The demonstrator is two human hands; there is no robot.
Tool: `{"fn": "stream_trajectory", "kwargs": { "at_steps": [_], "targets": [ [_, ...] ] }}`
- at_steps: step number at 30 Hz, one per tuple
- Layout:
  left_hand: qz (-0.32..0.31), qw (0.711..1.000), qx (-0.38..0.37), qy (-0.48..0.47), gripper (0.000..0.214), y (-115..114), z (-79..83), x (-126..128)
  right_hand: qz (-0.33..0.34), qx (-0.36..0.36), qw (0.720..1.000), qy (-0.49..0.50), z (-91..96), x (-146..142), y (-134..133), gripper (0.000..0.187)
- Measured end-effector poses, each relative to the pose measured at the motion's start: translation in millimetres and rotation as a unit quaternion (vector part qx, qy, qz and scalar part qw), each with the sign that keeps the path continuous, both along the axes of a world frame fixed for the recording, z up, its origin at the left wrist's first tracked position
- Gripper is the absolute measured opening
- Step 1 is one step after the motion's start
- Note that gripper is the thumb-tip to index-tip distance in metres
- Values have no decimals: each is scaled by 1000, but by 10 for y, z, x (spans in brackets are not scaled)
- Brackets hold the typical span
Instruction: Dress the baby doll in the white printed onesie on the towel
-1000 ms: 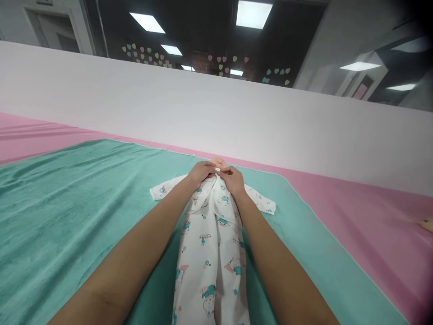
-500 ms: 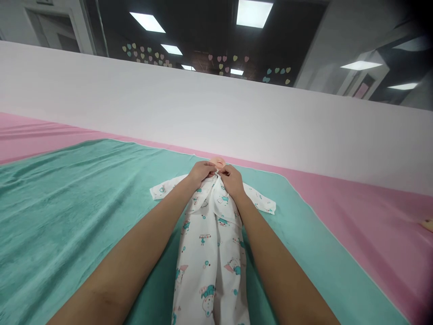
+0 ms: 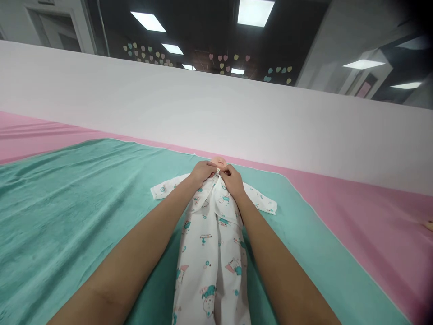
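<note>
A baby doll (image 3: 219,161) lies on its back, only part of its head showing beyond my hands. It is dressed in a white printed baby outfit (image 3: 199,262) with pink and teal cartoon figures, its sleeves spread to both sides and its trousers reaching toward me. At the neckline my left hand (image 3: 203,171) pinches the left edge of the collar. My right hand (image 3: 232,178) pinches the collar's other edge, fingertips close to the left ones. A small white fastening shows between them; its kind I cannot make out.
A teal blanket (image 3: 84,203) lies under the doll, over a pink sheet (image 3: 365,221). Behind stands a low white wall (image 3: 203,108) with dark glass and heart stickers above. At the far right edge a small skin-toned object (image 3: 429,225) is partly cut off.
Both hands stay at the collar with barely any movement. The small white fastening between the fingertips shows a little more plainly. The view has shifted very slightly.
</note>
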State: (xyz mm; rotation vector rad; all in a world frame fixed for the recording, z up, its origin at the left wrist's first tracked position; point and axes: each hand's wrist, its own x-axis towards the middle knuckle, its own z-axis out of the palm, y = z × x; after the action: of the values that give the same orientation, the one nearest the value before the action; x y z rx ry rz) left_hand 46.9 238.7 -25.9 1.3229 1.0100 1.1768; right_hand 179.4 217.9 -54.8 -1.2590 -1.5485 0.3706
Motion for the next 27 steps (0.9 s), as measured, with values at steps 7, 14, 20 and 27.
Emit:
{"fn": "stream_trajectory", "kwargs": {
  "at_steps": [7,14,20,27],
  "targets": [
    [-7,1000,18,10,13,-5,-1,14,1,-5,999,44,-26,5,32,16],
    [63,981,130,126,12,76,-62,27,-4,-10,999,39,-71,15,93,18],
    [56,943,224,239,23,83,-120,1,-59,65,991,-102,-7,-39,-46,9],
    [41,961,207,179,21,-226,-191,-173,-49,8,979,-197,92,-195,-508,27]
  ]
}}
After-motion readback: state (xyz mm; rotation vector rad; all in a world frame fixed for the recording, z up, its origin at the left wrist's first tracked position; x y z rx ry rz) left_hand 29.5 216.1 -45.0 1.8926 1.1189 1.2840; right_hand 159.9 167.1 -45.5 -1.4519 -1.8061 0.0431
